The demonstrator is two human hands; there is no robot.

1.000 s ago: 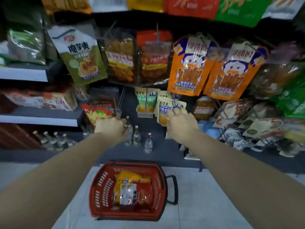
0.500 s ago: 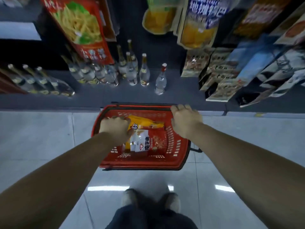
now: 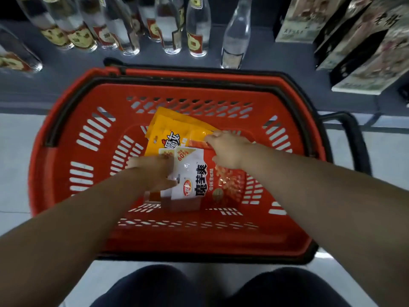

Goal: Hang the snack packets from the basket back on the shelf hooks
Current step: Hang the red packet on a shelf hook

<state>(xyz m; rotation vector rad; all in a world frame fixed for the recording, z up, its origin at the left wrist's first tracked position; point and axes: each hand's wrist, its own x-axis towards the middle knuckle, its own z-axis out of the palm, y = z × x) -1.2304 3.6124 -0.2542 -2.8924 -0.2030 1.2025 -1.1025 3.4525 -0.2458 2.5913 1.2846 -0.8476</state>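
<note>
A red slotted plastic basket (image 3: 66,173) sits on pale glossy floor tiles (image 3: 13,165) before a dark low shelf (image 3: 276,56) of clear glass bottles (image 3: 197,29). Inside, the left hand (image 3: 155,173) grips the red-and-white snack packet (image 3: 199,178); the right hand (image 3: 228,149) pinches the yellow snack packet (image 3: 168,129).

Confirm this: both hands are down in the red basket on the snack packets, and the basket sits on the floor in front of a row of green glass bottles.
Wrong on one point: the bottles are clear glass, not green, as the head view shows. The rest holds: the left hand and right hand are on the snack packets in the red basket on the floor.
</note>
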